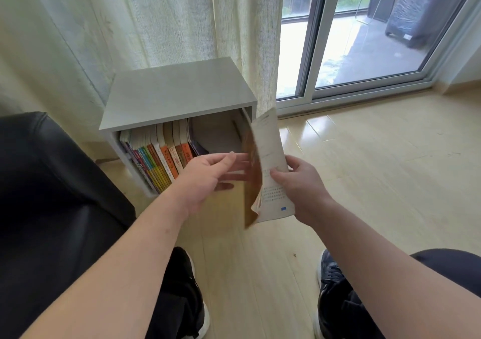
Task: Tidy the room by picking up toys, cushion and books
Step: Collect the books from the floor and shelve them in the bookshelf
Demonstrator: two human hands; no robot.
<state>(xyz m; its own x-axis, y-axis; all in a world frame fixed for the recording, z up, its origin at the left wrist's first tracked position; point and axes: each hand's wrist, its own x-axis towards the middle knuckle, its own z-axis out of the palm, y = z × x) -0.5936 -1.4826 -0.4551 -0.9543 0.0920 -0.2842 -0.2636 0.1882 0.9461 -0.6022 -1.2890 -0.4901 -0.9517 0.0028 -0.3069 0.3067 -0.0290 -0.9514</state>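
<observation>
**A:** One item is in hand. What is the task status?

**B:** Partly complete, by judgement. A row of books (pixel 161 156) stands upright at the left of the grey shelf cube (pixel 177 91), and the right part of that compartment is free. A thin paperback (pixel 269 156) is held on edge just in front of that free space, not yet inside. No toys or cushion are in view, so that portion cannot be assessed.

**A:** Right hand?

**B:** The right hand (pixel 299 182) grips the paperback at its right edge, with the thumb across the white printed cover and the fingers curled behind. Whether this is one book hanging open or two thin ones cannot be told.

**A:** Left hand?

**B:** The left hand (pixel 205 174) is spread, fingers straight and pointing right toward the brown cover. The fingers are blurred, so contact with the cover is likely but not confirmed. The hand holds nothing.

**A:** Remaining step?

**B:** Probably inserting the paperback into the free space beside the row.
</observation>
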